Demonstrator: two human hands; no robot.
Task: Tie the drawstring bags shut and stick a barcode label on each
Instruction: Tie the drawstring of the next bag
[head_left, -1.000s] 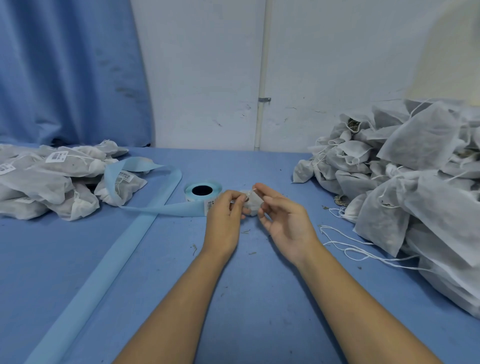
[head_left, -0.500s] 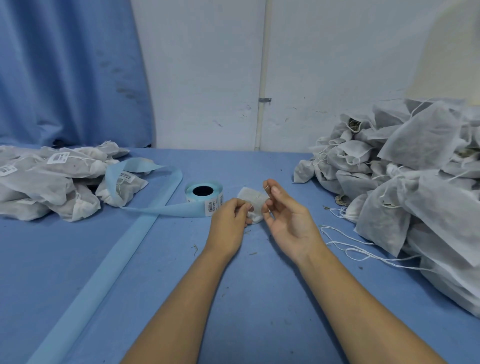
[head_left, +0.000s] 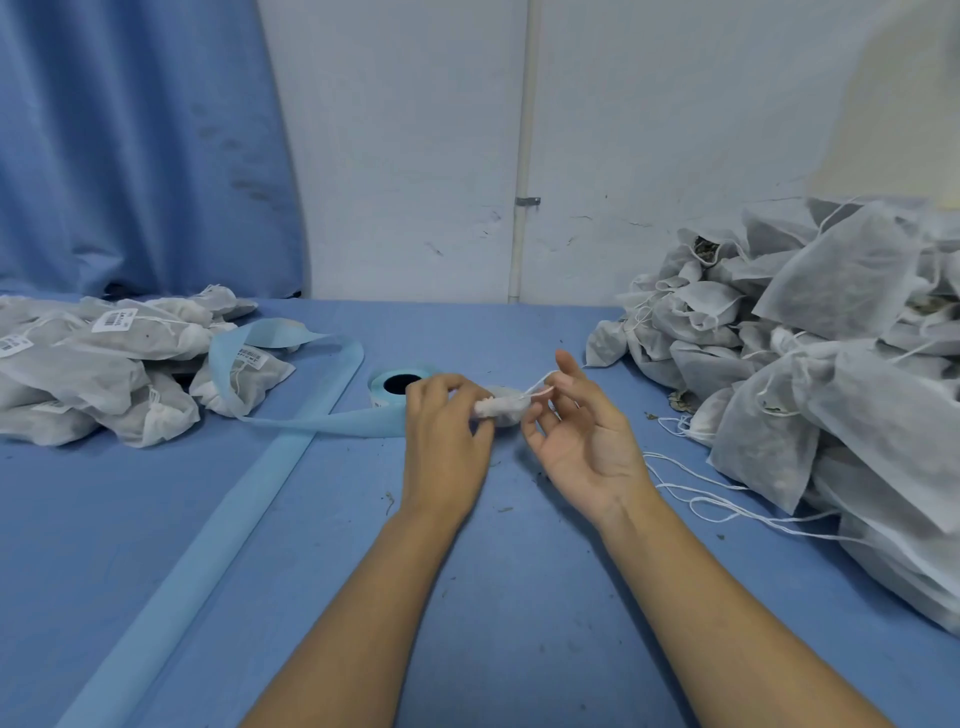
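Head view, bag: the small white non-woven drawstring bag (head_left: 500, 409) sat mid-frame between both hands, just right of the pale-blue label roll (head_left: 387, 393).
Grip: left hand (head_left: 445, 434) pinched its bunched neck; right hand (head_left: 584, 436) pinched the thin white drawstring (head_left: 535, 385).
Tip: I'd reckon pull the cord snug with the left pinch firm.
Hard to see: any knot was hidden by the fingers.

the label roll (head_left: 397, 382) is partly tucked behind the left hand (head_left: 447, 441); that hand's grip also covers half the small bag (head_left: 503, 408) just right of the roll; the drawstring (head_left: 536, 383) pinched in the right hand (head_left: 582, 441) is too thin to follow; the bag pile (head_left: 831, 364) far right of the roll runs off frame
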